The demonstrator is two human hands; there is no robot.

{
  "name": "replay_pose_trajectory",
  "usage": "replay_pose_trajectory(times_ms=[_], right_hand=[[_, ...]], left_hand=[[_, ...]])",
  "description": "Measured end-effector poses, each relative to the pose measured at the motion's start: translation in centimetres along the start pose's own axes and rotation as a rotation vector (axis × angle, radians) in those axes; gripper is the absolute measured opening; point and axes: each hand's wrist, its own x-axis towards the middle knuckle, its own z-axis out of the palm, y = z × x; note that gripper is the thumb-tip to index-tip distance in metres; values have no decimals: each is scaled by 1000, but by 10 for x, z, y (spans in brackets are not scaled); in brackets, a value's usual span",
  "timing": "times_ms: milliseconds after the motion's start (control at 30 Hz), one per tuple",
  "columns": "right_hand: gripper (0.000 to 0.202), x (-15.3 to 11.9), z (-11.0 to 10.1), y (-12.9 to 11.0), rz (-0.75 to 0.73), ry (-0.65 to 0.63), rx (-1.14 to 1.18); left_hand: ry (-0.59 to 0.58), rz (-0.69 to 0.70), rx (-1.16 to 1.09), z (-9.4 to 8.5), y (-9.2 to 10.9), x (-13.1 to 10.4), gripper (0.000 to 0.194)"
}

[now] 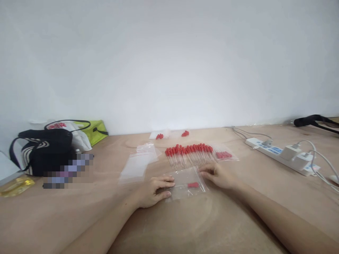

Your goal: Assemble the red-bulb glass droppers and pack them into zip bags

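A clear zip-lock bag (182, 195) lies flat on the table in front of me, with one red-bulbed dropper (193, 185) inside. My left hand (156, 190) rests at the bag's left edge, thumb and fingers apart. At the bag's right edge, my right hand (215, 174) has its fingers curled and pinches the plastic near the top corner. Just beyond the bag, several loose droppers (189, 150) lie side by side in a row, red bulbs pointing away from me. Flat, clear bags (134, 167) are stacked left of the row.
Bagged red-bulbed droppers lie right of the row (224, 155) and at the back (159, 136), (185, 133). A white power strip (275, 155) with plugs and cables stands right. Left are a black bag (50, 148), a green bag (96, 132) and a tape roll (17, 186).
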Motion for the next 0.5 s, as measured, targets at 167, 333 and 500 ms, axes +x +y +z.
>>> replay_pose_trajectory(times_ms=[167, 333, 500], right_hand=[[15, 27, -23, 21, 415, 294, -314], [22, 60, -34, 44, 577, 360, -437], [23, 74, -32, 60, 689, 356, -487]], left_hand=[[-4, 21, -14, 2, -4, 1, 31], [-13, 37, -19, 1, -4, 1, 28], [-12, 33, -41, 1, -3, 1, 29]])
